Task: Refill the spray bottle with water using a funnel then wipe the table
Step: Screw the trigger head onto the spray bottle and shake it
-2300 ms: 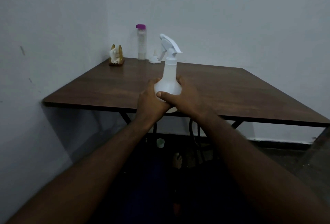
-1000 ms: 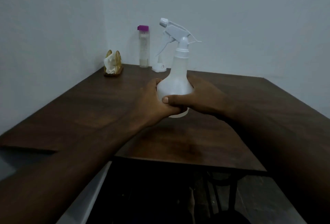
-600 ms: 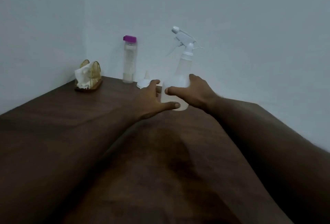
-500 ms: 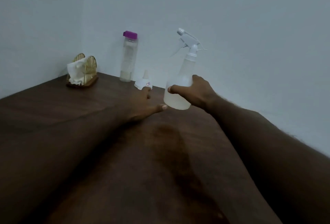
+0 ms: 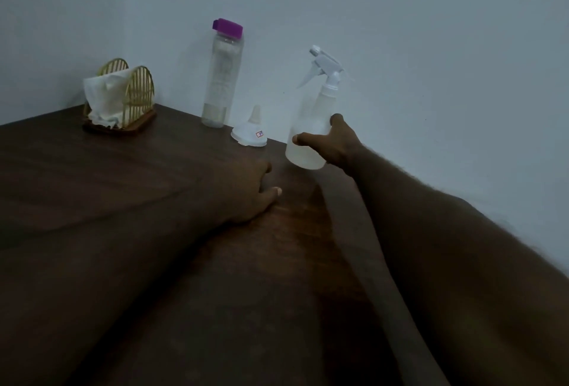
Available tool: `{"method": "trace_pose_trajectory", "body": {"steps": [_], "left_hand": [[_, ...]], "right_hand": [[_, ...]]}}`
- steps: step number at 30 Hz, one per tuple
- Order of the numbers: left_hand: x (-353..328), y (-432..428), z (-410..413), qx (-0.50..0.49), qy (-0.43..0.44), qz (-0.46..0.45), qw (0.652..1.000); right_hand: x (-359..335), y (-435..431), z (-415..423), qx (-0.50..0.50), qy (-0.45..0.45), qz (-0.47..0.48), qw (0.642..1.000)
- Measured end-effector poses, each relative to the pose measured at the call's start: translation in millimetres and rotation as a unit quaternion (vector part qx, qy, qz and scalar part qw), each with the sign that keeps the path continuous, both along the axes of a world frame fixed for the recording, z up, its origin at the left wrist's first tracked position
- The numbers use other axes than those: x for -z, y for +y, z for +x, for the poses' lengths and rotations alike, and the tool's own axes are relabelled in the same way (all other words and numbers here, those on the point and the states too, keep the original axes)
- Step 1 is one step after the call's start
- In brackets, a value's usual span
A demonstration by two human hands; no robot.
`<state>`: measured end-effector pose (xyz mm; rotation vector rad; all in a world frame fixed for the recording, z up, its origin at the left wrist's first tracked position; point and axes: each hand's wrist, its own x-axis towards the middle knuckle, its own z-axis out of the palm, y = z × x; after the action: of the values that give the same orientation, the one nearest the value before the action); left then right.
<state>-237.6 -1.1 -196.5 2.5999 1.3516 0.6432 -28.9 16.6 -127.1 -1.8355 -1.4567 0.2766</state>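
Note:
My right hand (image 5: pixel 334 143) grips the lower body of a white translucent spray bottle (image 5: pixel 311 117), which stands upright at the far edge of the dark wooden table (image 5: pixel 191 262) with its trigger head on. My left hand (image 5: pixel 246 191) rests on the table in front of it, fingers apart and holding nothing. A small white funnel (image 5: pixel 251 133) sits upside down just left of the spray bottle. Beside the funnel stands a tall clear water bottle (image 5: pixel 222 77) with a purple cap, close to the wall.
A gold wire holder with white tissues (image 5: pixel 118 99) sits in the far left corner of the table. Pale walls close off the table's back and right sides.
Both hands carried the spray bottle forward to the back of the table. My left hand let go and dropped to the tabletop; my right hand keeps hold of the bottle.

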Motion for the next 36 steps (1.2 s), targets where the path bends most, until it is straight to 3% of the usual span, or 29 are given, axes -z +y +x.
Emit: {"method": "trace_pose_trajectory", "body": {"steps": [7,31,36], "left_hand": [[0,-6,2,0.018,-0.005,0.033,0.999],[2,-3,1,0.031,-0.046,0.045,0.997],[3,-4,0,0.029,-0.048,0.046,0.997]], "right_hand": [[16,23,6,0.004,0.054,0.016,0.998],[18,65,19,0.006,-0.007,0.039,0.999],[19,59,34,0.012,0.017,0.042,0.999]]}}
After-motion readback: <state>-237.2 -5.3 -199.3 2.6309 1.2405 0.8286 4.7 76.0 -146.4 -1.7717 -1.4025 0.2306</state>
